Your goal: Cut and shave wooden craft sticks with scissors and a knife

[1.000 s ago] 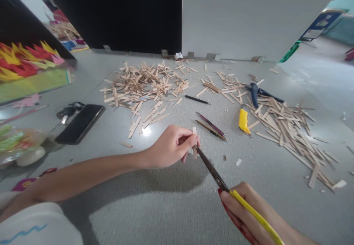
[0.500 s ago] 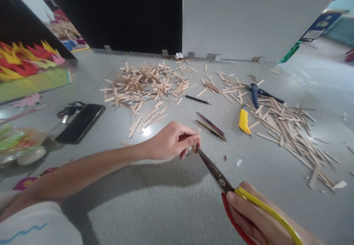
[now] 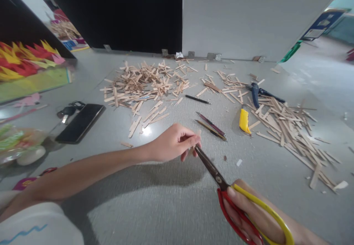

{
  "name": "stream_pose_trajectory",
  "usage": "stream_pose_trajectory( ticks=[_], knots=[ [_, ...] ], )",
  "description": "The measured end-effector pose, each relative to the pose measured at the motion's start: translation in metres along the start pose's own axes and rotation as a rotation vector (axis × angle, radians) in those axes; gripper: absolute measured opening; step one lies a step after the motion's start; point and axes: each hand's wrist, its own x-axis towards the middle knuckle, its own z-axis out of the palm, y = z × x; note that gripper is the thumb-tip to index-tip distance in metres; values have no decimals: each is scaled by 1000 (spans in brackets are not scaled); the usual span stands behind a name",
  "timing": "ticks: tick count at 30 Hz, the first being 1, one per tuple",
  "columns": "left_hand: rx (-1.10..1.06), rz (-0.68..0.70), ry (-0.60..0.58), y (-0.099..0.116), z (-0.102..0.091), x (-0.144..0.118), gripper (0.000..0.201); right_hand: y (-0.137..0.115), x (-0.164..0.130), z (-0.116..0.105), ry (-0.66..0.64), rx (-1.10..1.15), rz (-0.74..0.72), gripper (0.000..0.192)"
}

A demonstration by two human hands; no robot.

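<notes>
Scissors [image 3: 221, 180] with one red and one yellow handle loop sit in the right hand [image 3: 257, 215] at the lower right of the frame, fingers threaded through the loops in a clenched grip. Their dark metal blades run up and left, tips meeting a small wooden stick piece [image 3: 198, 133] just right of centre. The left hand [image 3: 173, 143] pinches that piece between thumb and fingertips, its grip closed on it, holding it raised off the grey floor [image 3: 155, 208], seemingly so the blades can close around it freely. Whether the blades are biting the wood or only touching it is hard to tell.

Flat, pale wooden sticks with rounded ends lie in a loose pile [image 3: 143, 84] in the upper middle of the frame, and a second, longer-cut scatter [image 3: 287, 127] spreads across the right. Between them rest a yellow utility knife [image 3: 243, 121], a blue-handled tool [image 3: 254, 92], a black pen [image 3: 197, 99] and two thin pencils [image 3: 211, 125], all within arm's reach. A glossy black phone [image 3: 80, 123] lies at the left, keys [image 3: 68, 110] beside it, and red and yellow folded paper shapes [image 3: 24, 58] at the far left edge.
</notes>
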Motion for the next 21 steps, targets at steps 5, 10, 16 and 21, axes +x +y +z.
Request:
stream_pose_trajectory(
  ticks=[5,10,16,21],
  knots=[
    [16,15,-85,0,-7,2,43,9,0,-3,15,50,25,84],
    [22,54,-230,-1,-19,8,41,22,9,-9,-191,414,19,86],
    [-41,60,-300,-5,-24,12,42,19,14,-28,-474,612,96,92],
    [52,113,-361,2,-25,10,43,14,11,-38,-530,584,224,95]
  ],
)
